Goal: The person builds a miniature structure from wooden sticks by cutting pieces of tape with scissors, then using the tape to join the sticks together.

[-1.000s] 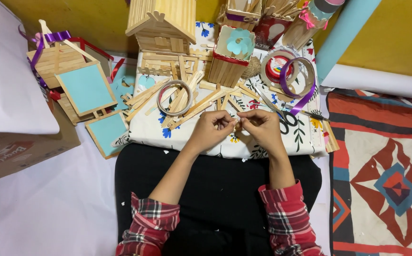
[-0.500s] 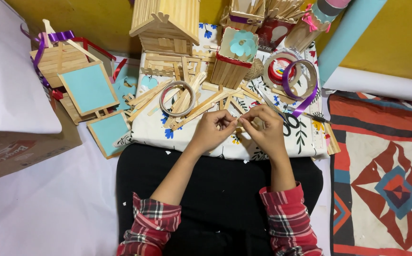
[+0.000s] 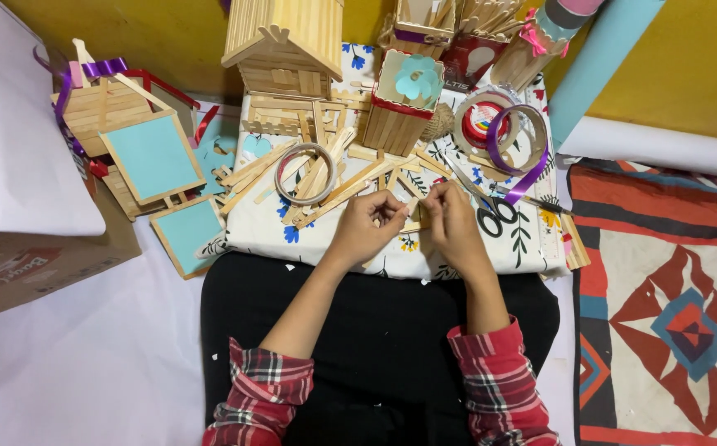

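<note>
here, seen from above, a person in red plaid sleeves sits with a black lap, working over a white cloth (image 3: 532, 248) printed with blue flowers and dark leaves. the left hand (image 3: 368, 225) and the right hand (image 3: 451, 219) meet near the front edge of the cloth, fingertips pinched toward each other on a thin wooden craft stick (image 3: 414, 225); only a short pale piece of it shows between the hands, so its full shape cannot be told. both hands are curled closed around that stick.

just beyond the hands lies a loose scatter of wooden sticks (image 3: 325, 177), with a roll of clear tape (image 3: 306, 173) resting on top of them. behind that stands a small stick house (image 3: 288, 41) with a sloped roof. beside it is a small stick box (image 3: 395, 107) topped with a pale blue paper flower. to the right sit a roll of purple ribbon (image 3: 517, 144) and a pair of black-handled scissors (image 3: 490, 213), the scissors just beside the right hand.

on the left, off the cloth, two stick frames with light blue panels (image 3: 153, 157) lie near a cardboard box (image 3: 36, 264). a red patterned rug (image 3: 672, 314) covers the floor on the right.
</note>
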